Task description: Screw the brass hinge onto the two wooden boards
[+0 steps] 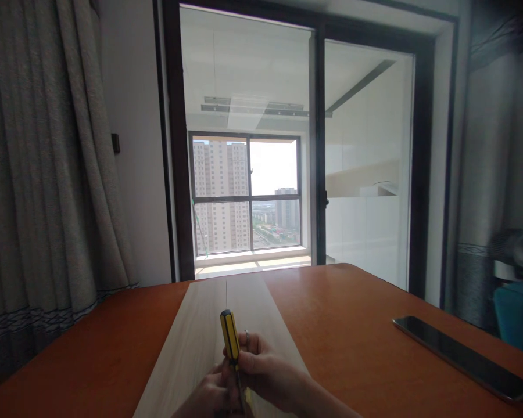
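Note:
A screwdriver (229,335) with a yellow and black handle points handle-up in front of me, its shaft running down between my hands. My right hand (265,363) has its thumb and fingers closed around the lower end of the handle, and a ring shows on one finger. Just below and to the left, my left hand (209,392) is closed at the shaft; its fingertips are partly hidden. Something small and yellowish shows near the shaft's lower part, too unclear to name. Beneath both hands lies a pale wood-grain board (200,325).
The board rests on an orange-brown table (331,307). A dark phone (462,357) lies at the table's right. Beyond the far edge stands a dark-framed glass sliding door (320,145). A grey curtain (47,145) hangs at left; a teal object (516,316) is at right.

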Demonstrator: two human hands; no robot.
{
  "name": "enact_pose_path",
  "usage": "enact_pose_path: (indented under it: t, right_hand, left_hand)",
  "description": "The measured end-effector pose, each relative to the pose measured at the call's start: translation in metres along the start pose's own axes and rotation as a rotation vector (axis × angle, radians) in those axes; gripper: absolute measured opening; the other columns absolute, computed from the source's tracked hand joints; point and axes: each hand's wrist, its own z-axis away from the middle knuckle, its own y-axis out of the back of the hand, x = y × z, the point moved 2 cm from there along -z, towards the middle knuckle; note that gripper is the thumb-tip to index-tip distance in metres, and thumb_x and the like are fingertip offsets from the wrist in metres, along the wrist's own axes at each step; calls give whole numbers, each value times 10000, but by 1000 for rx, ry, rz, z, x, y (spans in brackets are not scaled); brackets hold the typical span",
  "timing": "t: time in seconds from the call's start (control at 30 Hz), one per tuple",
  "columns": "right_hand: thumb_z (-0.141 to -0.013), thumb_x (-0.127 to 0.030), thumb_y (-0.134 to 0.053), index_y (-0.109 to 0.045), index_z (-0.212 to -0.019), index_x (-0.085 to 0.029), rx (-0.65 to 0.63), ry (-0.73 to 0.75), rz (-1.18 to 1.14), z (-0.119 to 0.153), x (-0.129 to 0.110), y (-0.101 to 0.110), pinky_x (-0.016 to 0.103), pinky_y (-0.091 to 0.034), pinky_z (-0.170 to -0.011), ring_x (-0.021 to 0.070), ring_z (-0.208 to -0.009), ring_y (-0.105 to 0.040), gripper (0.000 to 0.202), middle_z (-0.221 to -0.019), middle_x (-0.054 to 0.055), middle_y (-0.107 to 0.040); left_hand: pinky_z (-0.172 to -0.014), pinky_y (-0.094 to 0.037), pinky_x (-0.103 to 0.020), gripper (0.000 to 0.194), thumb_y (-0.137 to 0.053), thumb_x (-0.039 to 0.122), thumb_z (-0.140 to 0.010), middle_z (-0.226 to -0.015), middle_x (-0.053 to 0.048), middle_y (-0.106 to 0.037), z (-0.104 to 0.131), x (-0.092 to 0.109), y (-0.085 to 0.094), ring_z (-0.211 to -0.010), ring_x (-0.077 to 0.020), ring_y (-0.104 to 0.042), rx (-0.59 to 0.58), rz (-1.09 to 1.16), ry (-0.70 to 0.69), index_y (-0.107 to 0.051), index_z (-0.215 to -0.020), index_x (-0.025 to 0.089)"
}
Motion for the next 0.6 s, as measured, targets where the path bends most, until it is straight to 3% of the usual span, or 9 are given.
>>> enact_pose_path:
  t: [0.2, 0.43, 0.6]
  right_hand:
    - [-667, -318, -868, -616, -931, -107, -19, 21, 47, 1, 1, -1, 222, -475, -559, 123, -572, -643, 422, -741, 42, -686]
    - [-507, -293, -945, -636, -910, -124, 50, 24, 32, -1, 3, -1, 186, -429, -503, 85, -510, -595, 535, -721, -3, -678]
    - [-526, -269, -944, -673, -921, -110, 25, 39, 29, 0, -2, -4, 173, -430, -541, 85, -581, -620, 505, -743, 7, -690]
  left_hand:
    - [-963, -429, -282, 610, -335, 610, -957, -718, -53, -577, 0, 21, 8, -909, -187, -564, 33, -2, -19, -643, -668, 169]
    - [-966, -415, -309, 661, -315, 636, -947, -763, -73, -610, -4, 25, 8, -909, -193, -546, 67, 3, -40, -636, -620, 160]
    - [-974, -420, -322, 580, -399, 602, -944, -842, -94, -664, -6, 30, 12, -970, -213, -562, 54, -1, 2, -688, -704, 161]
